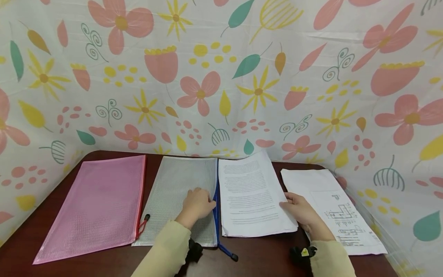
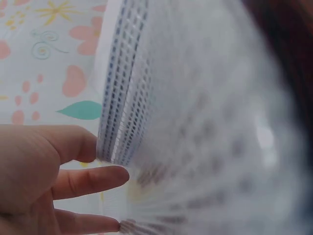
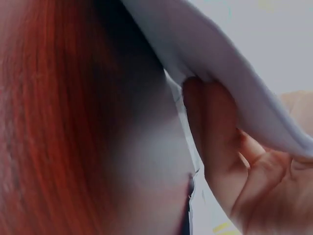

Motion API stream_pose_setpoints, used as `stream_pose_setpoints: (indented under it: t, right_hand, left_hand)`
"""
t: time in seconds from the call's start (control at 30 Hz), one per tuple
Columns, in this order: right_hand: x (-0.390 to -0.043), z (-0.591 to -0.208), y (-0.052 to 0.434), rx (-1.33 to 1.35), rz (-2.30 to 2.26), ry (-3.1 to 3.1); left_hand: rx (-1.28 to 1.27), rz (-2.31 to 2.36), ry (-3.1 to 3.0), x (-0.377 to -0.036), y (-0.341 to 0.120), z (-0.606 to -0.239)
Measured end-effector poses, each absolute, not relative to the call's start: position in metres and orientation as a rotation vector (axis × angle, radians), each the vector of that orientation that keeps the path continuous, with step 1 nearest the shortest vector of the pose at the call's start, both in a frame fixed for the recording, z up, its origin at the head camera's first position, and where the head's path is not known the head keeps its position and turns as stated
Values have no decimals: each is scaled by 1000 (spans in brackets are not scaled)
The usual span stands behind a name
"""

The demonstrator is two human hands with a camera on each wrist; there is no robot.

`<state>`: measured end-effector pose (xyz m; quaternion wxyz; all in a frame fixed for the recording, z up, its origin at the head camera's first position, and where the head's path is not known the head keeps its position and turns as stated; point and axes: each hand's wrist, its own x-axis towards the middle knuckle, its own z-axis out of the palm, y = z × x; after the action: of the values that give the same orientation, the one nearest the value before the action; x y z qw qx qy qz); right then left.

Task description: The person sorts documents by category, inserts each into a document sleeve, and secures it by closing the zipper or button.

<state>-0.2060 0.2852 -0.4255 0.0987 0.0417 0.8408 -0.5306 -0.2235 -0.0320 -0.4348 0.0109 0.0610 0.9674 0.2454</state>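
Note:
A grey mesh pouch (image 1: 173, 192) with a blue zip along its right side lies flat in the middle of the dark table (image 1: 263, 257). My left hand (image 1: 210, 202) sits on its right edge. In the left wrist view, the left hand (image 2: 100, 159) pinches the pouch's edge (image 2: 124, 98) between thumb and forefinger. Right beside the pouch lies a stack of printed paper (image 1: 249, 192). My right hand (image 1: 286, 203) grips its right edge. In the right wrist view, the right hand's fingers (image 3: 215, 137) are tucked under the lifted paper (image 3: 220, 54).
A pink mesh pouch (image 1: 100, 204) with a red zip lies at the left. A loose sheet with line drawings (image 1: 332, 200) lies at the right. The blue zip strap (image 1: 228, 254) trails toward the table's front edge. A floral cloth (image 1: 221, 77) walls in the back and sides.

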Motion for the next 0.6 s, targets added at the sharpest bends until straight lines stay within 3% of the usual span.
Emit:
stream_pose_setpoints:
  t: [0.23,0.6]
  right_hand:
    - [-206,-425,291,296,-1538,2628]
    - [-202,-405,306,350,-1675,2540]
  left_hand:
    - [216,859,3041,-217,-31,-436]
    - [318,989,3092,-218,-34,-436]
